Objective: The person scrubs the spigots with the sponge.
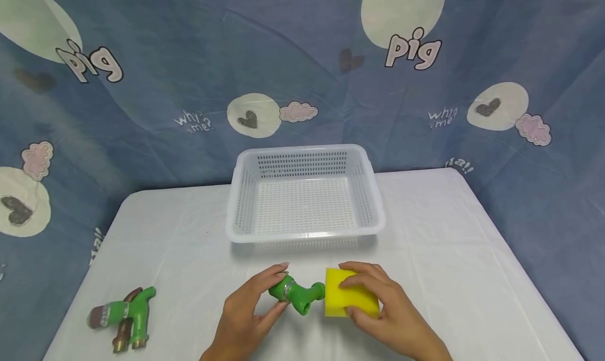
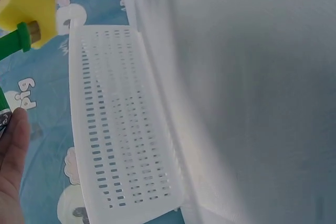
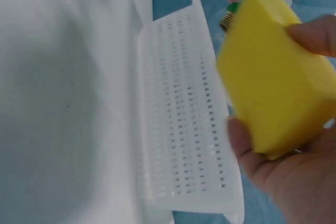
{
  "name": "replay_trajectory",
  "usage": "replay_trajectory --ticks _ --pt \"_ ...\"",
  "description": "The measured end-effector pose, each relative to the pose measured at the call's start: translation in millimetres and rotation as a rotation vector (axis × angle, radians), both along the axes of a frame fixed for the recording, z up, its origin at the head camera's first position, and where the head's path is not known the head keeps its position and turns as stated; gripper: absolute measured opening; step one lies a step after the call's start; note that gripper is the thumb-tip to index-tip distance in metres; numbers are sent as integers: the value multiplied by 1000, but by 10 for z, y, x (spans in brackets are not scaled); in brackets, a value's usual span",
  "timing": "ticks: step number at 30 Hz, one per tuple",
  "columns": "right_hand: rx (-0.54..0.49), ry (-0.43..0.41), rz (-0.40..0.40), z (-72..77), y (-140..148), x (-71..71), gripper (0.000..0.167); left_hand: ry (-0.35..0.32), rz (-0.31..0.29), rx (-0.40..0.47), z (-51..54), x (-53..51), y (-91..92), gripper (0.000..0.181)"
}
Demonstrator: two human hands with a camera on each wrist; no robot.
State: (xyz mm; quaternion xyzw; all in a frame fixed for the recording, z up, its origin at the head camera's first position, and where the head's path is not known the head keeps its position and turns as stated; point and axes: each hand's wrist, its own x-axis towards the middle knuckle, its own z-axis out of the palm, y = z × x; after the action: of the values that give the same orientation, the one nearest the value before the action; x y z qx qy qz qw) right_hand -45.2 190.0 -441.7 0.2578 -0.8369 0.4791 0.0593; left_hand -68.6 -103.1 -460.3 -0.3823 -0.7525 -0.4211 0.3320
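Pinching the green Y-shaped fitting [image 1: 300,297] by its ribbed end, my left hand [image 1: 243,311] had thumb and fingers clamped on it, low and near the middle of the head view. My right hand [image 1: 389,304] gripped a yellow sponge [image 1: 334,307], thumb on one side, fingers on the other. One branch of the fitting met the sponge's edge in the head view; touching or just beside, couldn't tell.

Both wrist views gave a brass-coloured threaded end [image 2: 34,32] on the fitting; head view showed just green there. Left wrist view put that end over the sponge but cut the fitting off at the frame edge. Right wrist view showed the sponge's thick block shape, with the sponge blocking part of the fitting. In the head view my fingers covered parts of both items.

Only the head view had the second fitting [image 1: 138,316], green and brown with brass-coloured ends, lying well apart to the left on the white cloth [image 1: 449,271]. A white perforated basket [image 1: 307,236] stood just beyond my hands, between them and the blue printed curtain [image 1: 307,45]; all three views caught it.
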Motion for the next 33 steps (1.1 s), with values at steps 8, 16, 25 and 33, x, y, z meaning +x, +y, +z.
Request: replay_trajectory --ticks 8,16,25,33 --pt "-239 116 94 50 -117 31 66 -56 -20 58 -45 -2 -18 43" --pt "-26 390 65 -70 -234 2 57 -124 -1 41 -66 22 -26 44" --pt "62 443 -62 -209 -90 18 47 -92 38 14 -58 9 -41 44" --pt "-67 484 5 -98 -270 52 46 -109 24 17 -65 9 -9 45"
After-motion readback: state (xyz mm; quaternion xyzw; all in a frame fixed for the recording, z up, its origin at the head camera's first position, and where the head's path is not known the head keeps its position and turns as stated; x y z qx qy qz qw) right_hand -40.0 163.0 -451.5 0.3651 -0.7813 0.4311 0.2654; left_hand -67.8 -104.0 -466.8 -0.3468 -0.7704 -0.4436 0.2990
